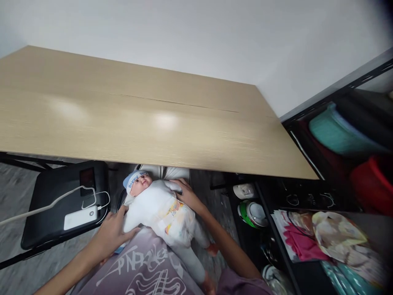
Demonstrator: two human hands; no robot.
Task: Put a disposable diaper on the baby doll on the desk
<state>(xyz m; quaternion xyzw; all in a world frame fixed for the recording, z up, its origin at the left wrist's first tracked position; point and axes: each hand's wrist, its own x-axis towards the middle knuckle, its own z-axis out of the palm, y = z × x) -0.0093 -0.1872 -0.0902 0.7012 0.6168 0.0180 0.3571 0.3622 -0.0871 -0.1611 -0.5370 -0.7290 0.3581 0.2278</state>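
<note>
A baby doll point(147, 203) in a white outfit lies face up across my lap, its head towards the table. It has a blue and white cap point(135, 179) and a printed diaper point(181, 217) over its clothes; its bare feet hang at the lower right. My left hand point(113, 227) grips the doll's arm and side at the left, thumb and fingers apart around the white sleeve. On the other side my right hand point(188, 196) is closed around the doll's other arm, near the top of the diaper. Some fingertips of both hands are hidden.
A wooden table point(153, 135) stands just beyond the doll. At the left, a black chair point(46, 205) holds a white power bank point(80, 218) with a cable and a dark phone-like device point(87, 178). Dark shelves at the right hold a teal basin point(334, 129), a red container point(371, 184) and cloths point(337, 233).
</note>
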